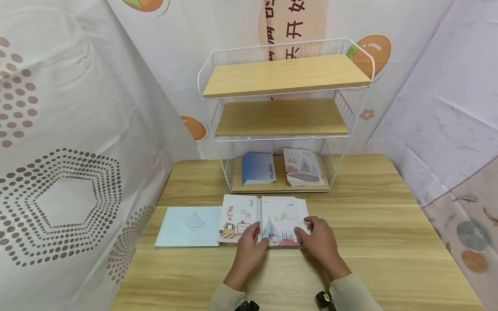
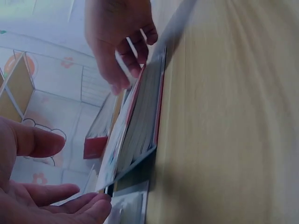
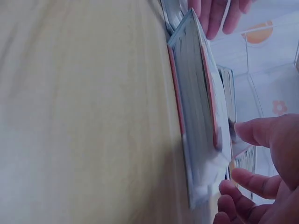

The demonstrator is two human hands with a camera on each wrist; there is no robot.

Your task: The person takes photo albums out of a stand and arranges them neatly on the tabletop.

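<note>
A thick book with a tent picture on its cover (image 1: 282,216) lies flat on the table between my two hands. My left hand (image 1: 249,252) is at its left side, thumb and fingers apart; in the left wrist view the fingertips (image 2: 96,205) reach the book's near corner. At the opposite edge is my right hand (image 1: 320,242), its thumb over the cover's side. The right wrist view shows its fingers spread beside the page block (image 3: 191,88). Directly left lies another illustrated book (image 1: 237,216), overlapping a pale blue book with a whale drawing (image 1: 186,226).
Behind the books stands a white wire rack with wooden shelves (image 1: 280,119). Its bottom shelf holds a blue-and-white book marked POLAROID (image 1: 256,168) and a white illustrated book (image 1: 303,167). Printed cloth (image 1: 171,86) hangs around the wooden table (image 1: 381,224).
</note>
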